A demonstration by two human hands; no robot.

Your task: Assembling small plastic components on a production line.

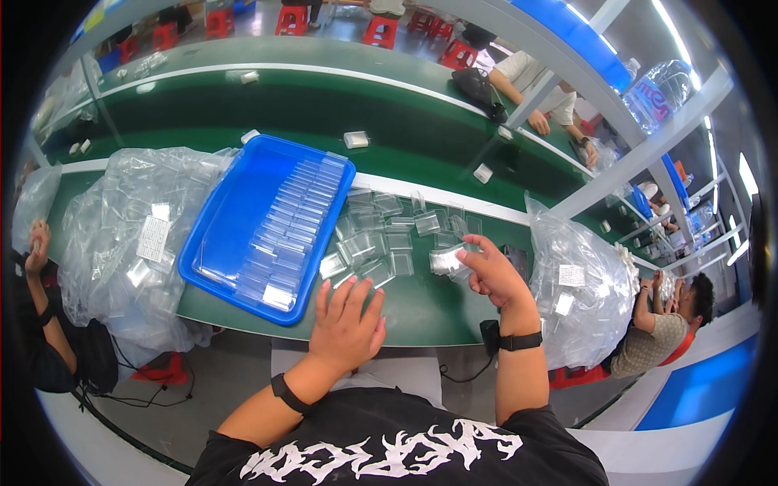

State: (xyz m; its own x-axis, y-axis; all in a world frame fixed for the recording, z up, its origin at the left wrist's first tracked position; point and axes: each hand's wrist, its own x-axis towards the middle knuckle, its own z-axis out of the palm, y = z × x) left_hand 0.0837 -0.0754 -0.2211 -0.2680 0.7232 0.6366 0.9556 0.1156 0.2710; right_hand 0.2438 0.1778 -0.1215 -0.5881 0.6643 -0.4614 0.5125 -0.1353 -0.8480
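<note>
- Nearest you, your left grip [344, 328] is spread, palm down, fingers fanned at the near edge of the pile [369, 235]; nothing shows in it, and I can't tell whether the fingertips touch.
- Over to your right grip [498, 275]: it's pinching a clear piece [446, 261] between thumb and fingers, over the desk [438, 324]; one piece or several together, I can't tell.
- Here's the relation that counts: that piece juts leftward from your right grip, long axis roughly left to right, with the pile just to its left.
- Left again, past the pile: the blue tray [267, 166], slanting away from you, and your left grip is the nearer one to it.
- In the tray, a row [304, 194] of clear pieces runs from near to far along the right-hand side, each lying crosswise.
- Flanking you, a bulging left bag [105, 202] and right bag [579, 316].
- Beyond, the white rail [454, 199], then the green belt [300, 113] carrying a white pack [356, 139].
- Farthest off, red stools [380, 32].
</note>
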